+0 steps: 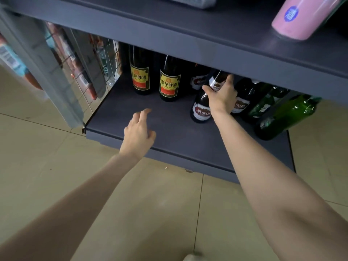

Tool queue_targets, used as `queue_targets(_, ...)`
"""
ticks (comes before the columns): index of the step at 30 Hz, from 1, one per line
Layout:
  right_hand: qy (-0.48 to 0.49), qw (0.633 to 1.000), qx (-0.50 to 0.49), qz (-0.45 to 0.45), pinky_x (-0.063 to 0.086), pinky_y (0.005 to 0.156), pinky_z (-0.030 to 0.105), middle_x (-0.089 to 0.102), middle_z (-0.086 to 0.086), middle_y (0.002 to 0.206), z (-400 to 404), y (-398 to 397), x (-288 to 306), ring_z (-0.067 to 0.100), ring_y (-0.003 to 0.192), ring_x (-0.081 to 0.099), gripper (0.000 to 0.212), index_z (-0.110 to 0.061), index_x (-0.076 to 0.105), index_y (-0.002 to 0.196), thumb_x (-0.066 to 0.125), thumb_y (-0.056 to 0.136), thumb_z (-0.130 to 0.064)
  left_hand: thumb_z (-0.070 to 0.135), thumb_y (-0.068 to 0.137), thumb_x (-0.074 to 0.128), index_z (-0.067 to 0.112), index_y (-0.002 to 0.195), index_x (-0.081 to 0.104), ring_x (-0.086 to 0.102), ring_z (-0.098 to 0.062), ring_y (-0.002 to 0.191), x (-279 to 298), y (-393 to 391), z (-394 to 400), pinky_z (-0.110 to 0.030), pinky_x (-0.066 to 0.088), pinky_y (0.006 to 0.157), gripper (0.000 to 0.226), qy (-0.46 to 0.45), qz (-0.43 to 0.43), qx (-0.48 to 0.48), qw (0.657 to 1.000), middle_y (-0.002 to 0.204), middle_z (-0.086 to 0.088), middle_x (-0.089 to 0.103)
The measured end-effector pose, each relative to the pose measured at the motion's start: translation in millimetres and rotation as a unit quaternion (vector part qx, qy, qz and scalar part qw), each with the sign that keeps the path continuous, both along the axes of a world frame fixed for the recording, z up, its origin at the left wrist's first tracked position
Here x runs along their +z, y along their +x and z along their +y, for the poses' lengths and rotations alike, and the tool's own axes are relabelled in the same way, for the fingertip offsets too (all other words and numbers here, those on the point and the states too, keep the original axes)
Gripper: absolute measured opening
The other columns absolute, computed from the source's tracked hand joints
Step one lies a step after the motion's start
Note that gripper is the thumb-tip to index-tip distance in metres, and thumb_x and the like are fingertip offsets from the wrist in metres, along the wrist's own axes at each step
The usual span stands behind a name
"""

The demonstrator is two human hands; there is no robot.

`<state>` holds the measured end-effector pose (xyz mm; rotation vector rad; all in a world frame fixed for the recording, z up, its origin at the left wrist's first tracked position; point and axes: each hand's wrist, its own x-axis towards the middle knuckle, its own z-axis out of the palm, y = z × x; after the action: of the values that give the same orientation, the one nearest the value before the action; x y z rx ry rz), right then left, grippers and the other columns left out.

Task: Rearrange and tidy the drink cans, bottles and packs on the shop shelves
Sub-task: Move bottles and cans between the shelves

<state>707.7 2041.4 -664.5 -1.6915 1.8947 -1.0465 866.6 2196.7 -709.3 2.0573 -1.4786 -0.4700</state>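
On the dark bottom shelf (169, 132) stand beer bottles. My right hand (221, 95) grips the upper body of a dark bottle with a red-and-white label (201, 111), thumb on its left, fingers round the right. My left hand (138, 131) hovers over the bare front of the shelf, fingers loosely curled, holding nothing. Two dark bottles with yellow-red labels (140, 77) (169, 85) stand further back on the left. More red-and-white labelled bottles (242, 102) stand behind and to the right of my hand, then two green bottles (288, 117) at the right end.
The upper shelf (207, 40) overhangs the bottle tops. A pink can (299, 17) stands on it at the right. A wire mesh side panel (84, 72) closes the left end. Beige floor tiles (56, 166) lie below.
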Motion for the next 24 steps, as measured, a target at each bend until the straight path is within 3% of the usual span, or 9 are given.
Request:
queue_targets(8,-0.051,0.992,-0.005,-0.116,0.030,0.105,0.029,0.047,0.016,0.136,0.3,12.8,-43.9,0.029,0.128,0.043,0.075,0.000,0.036,0.137,0.075,0.076,-0.018,0.002,0.085,0.052,0.014,0.138,0.033,0.046,-0.031,0.114,-14.3,-3.1,2.9,-0.048,0.040,0.092,0.057,-0.025,0.023,-0.003,0.999,0.130,-0.013,0.041)
queue_targets(11,-0.008,0.993,-0.019,-0.118,0.028,0.106,0.029,0.042,0.018,0.138,15.6,6.5,-45.6,0.029,0.129,0.039,0.080,0.000,0.033,0.139,0.077,0.075,-0.020,0.000,0.084,0.051,0.013,0.136,0.036,0.047,-0.031,0.111,-4.7,-0.9,6.1,-0.046,0.042,0.090,0.056,-0.038,0.013,-0.021,0.999,0.128,-0.013,0.042)
queue_targets(14,0.068,0.992,-0.006,-0.105,0.036,0.103,0.033,0.042,0.017,0.131,67.7,-4.9,-20.3,0.027,0.119,0.047,0.073,-0.004,0.036,0.137,0.075,0.076,-0.014,-0.003,0.082,0.050,0.011,0.132,0.042,0.050,-0.033,0.105,40.3,0.2,21.5,-0.045,0.043,0.085,0.053,-0.036,0.005,-0.020,0.999,0.124,-0.014,0.045)
queue_targets(17,0.093,0.988,0.066,-0.108,0.045,0.094,0.039,0.049,0.008,0.118,128.7,-17.1,52.3,0.020,0.105,0.053,0.052,-0.010,0.045,0.127,0.068,0.080,-0.004,0.002,0.078,0.042,0.008,0.124,0.050,0.056,-0.034,0.097,116.5,-1.8,46.1,-0.041,0.044,0.075,0.047,-0.059,-0.009,-0.058,0.996,0.114,-0.013,0.051)
queue_targets(19,0.098,0.979,0.136,-0.115,0.050,0.086,0.032,0.054,0.001,0.108,162.3,-23.4,121.9,0.016,0.099,0.055,0.045,-0.019,0.048,0.117,0.065,0.081,0.001,0.010,0.076,0.033,0.011,0.120,0.049,0.059,-0.030,0.095,178.1,-1.9,60.7,-0.038,0.045,0.075,0.047,-0.070,-0.023,-0.089,0.993,0.111,-0.010,0.053)
queue_targets(22,0.080,0.964,0.237,-0.089,0.049,0.082,0.019,0.057,-0.004,0.107,196.6,-35.1,252.9,0.006,0.103,0.055,0.047,-0.028,0.046,0.117,0.067,0.082,-0.004,0.013,0.073,0.028,0.016,0.118,0.044,0.058,-0.026,0.093,293.6,-1.5,72.7,-0.039,0.047,0.078,0.048,-0.105,-0.036,-0.117,0.987,0.108,-0.007,0.053)
queue_targets(24,0.027,0.963,0.258,-0.067,0.049,0.084,0.019,0.057,-0.003,0.112,206.8,-46.8,358.9,0.003,0.107,0.054,0.044,-0.024,0.048,0.120,0.066,0.082,-0.010,0.013,0.074,0.030,0.018,0.118,0.043,0.052,-0.022,0.092,387.2,-3.4,75.3,-0.034,0.041,0.080,0.046,-0.145,-0.049,-0.124,0.980,0.107,-0.007,0.054)
